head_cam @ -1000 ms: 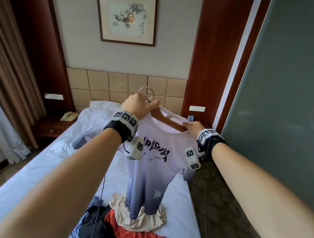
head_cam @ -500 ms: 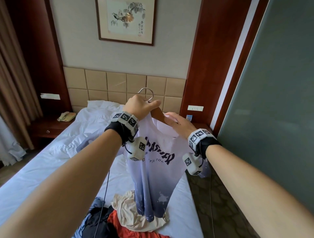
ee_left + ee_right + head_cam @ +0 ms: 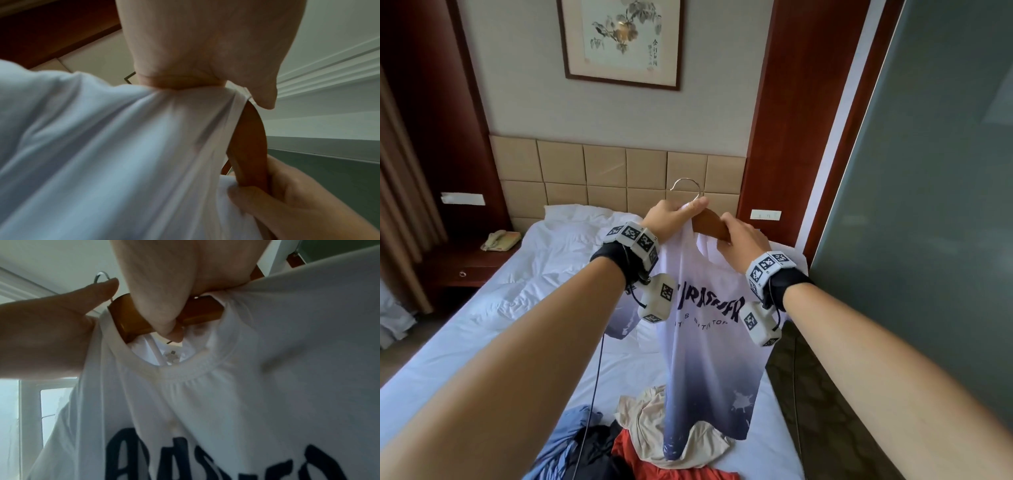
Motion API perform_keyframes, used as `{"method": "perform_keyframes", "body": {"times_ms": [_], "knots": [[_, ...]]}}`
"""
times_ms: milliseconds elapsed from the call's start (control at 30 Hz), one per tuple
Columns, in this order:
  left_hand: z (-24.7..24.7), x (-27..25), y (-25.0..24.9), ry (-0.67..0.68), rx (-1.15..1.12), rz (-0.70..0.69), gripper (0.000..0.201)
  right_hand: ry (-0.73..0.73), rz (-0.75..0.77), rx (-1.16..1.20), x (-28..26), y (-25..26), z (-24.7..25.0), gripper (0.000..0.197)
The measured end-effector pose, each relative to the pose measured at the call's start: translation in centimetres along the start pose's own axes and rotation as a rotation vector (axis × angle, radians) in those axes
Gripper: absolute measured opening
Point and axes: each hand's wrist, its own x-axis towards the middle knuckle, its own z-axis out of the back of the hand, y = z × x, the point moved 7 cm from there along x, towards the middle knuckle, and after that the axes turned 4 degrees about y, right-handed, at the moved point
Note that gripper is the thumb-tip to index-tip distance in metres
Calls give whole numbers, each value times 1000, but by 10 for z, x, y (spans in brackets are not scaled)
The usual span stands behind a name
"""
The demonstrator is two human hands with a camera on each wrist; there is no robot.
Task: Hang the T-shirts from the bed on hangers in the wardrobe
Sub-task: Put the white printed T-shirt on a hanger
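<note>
A white T-shirt (image 3: pixel 709 346) fading to blue, with dark lettering, hangs in the air over the bed's foot. A wooden hanger (image 3: pixel 709 222) with a metal hook (image 3: pixel 688 186) sits in its collar. My left hand (image 3: pixel 674 217) grips the shirt's left shoulder fabric just under the hook. In the left wrist view the left hand (image 3: pixel 205 48) bunches the cloth beside the hanger (image 3: pixel 248 142). My right hand (image 3: pixel 739 240) is curled round the hanger's bare right arm at the neckline. In the right wrist view the right hand's fingers (image 3: pixel 162 308) wrap the hanger (image 3: pixel 199 311) above the collar (image 3: pixel 185 369).
A pile of clothes lies on the white bed (image 3: pixel 534 274) below: beige (image 3: pixel 650 428), red (image 3: pixel 654 462), blue (image 3: pixel 571 431) and black pieces. A nightstand with a phone (image 3: pixel 501 240) stands at left. A grey-green panel (image 3: pixel 928 205) and dark floor (image 3: pixel 825 411) are at right.
My right hand has left the shirt's right shoulder and moved inward to grip the hanger's arm at the collar. The left hand keeps its hold near the hook.
</note>
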Motion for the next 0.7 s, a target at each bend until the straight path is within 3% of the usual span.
{"method": "perform_keyframes", "body": {"times_ms": [100, 200, 433, 533, 700], "knots": [[7, -1, 13, 4, 39, 26, 71, -21, -110, 16, 2, -3, -3, 22], [18, -5, 27, -17, 93, 49, 57, -67, -207, 77, -1, -6, -2, 36], [46, -13, 55, -31, 291, 104, 56, -200, -316, 190, -13, -1, -5, 21], [56, -17, 69, -62, 254, 112, 50, -243, -361, 239, -15, 2, -9, 35], [86, -27, 100, -136, 247, 200, 45, -295, -429, 271, -14, 8, -16, 39]]}}
